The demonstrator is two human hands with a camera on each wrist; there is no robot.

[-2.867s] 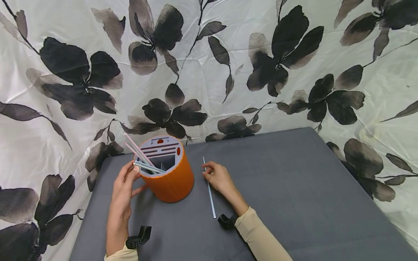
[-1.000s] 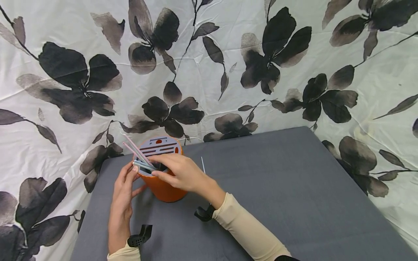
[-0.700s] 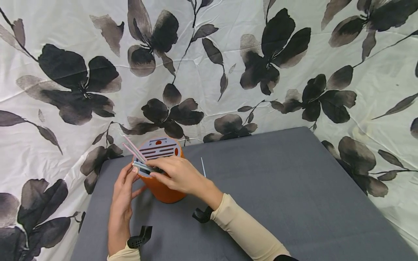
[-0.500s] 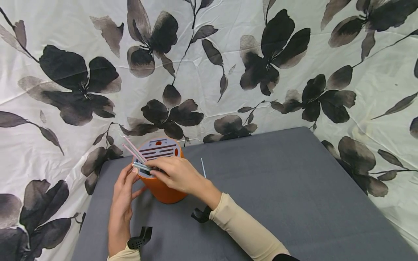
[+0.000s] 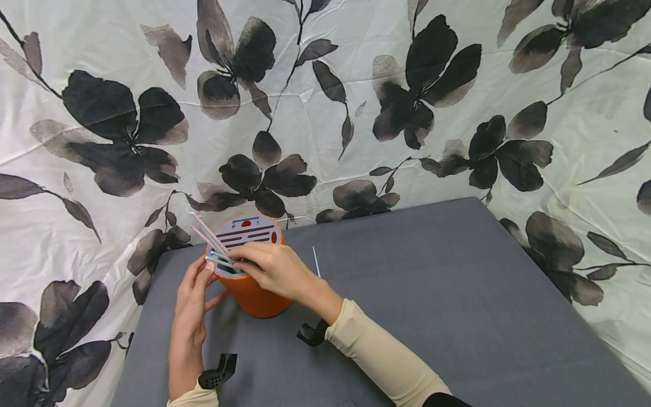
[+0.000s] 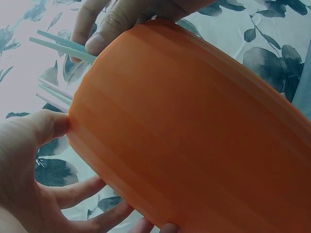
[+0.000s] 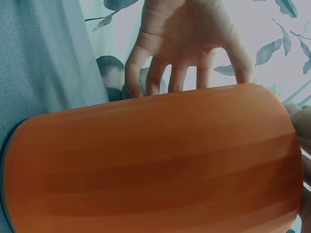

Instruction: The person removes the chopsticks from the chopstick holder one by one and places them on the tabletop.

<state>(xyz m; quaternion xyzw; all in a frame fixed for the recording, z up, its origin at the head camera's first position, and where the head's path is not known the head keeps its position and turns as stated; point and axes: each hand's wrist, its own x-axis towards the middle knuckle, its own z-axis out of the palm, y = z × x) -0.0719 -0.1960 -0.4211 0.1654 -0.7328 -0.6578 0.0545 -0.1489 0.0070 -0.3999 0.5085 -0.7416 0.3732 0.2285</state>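
Observation:
A round orange desk organizer with a pale lilac slotted top stands upright on the table. My left hand holds its left side, thumb at the rim and fingers spread round the wall, as the right wrist view also shows. Over the front compartment, my right hand pinches at thin light blue straw-like sticks; its fingertips partly hide them. Pink sticks lean out toward the back left. In the left wrist view the orange wall fills most of the frame.
Another thin pale blue stick lies on the grey tabletop, partly hidden behind the right wrist. A white cloth with dark flowers hangs behind the table.
The right hand has let go of the stick on the table and moved left to the organizer's compartment. The light blue sticks there have shifted slightly apart. The left hand has stayed in place.

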